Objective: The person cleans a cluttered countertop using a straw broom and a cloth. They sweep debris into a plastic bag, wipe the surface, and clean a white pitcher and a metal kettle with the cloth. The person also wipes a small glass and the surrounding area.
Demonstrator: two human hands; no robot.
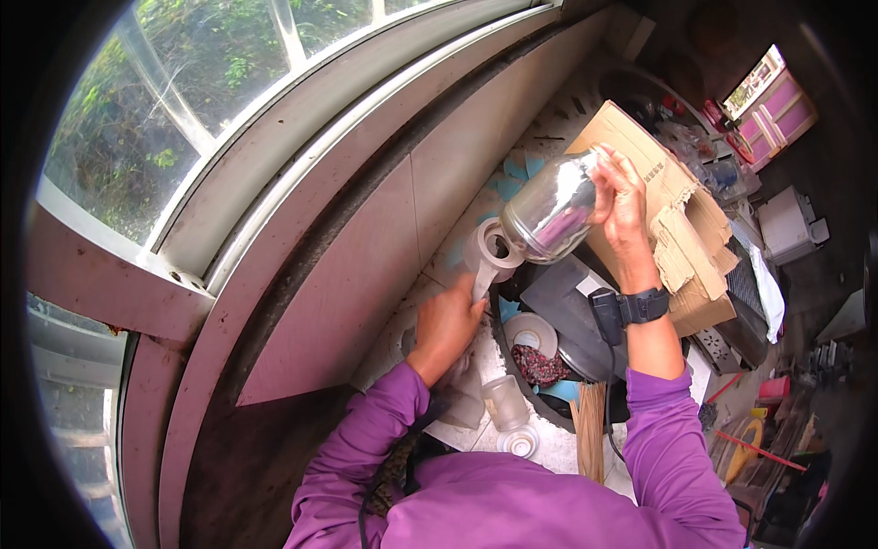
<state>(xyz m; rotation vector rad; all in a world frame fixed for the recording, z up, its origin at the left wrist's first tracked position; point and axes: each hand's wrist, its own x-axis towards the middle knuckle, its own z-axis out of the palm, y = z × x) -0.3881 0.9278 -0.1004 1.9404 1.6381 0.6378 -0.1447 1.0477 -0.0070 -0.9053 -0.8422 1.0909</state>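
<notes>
A large clear glass jar [549, 206] is tilted in the grip of my right hand [621, 195], whose fingers wrap its upper right end. The jar's lower left end meets or overlaps a pale, round, hollow-centred object [497, 255]. My left hand [447, 328] pinches a narrow strip or handle of this object. Whether it is a roll or a handled vessel, I cannot tell. Below my hands, a small cloudy jar [506, 403] lies on the tiled counter [487, 439], beside a round white lid [518, 441].
A torn cardboard box [617, 137] stands beyond my right wrist. Under my forearms, a black-rimmed opening [545, 412] holds a grey lid-like panel [573, 309], a white dish [535, 329] and a patterned cloth [537, 366]. A straw bundle [590, 429] crosses its near edge. A tiled wall [357, 274] and window bound the left.
</notes>
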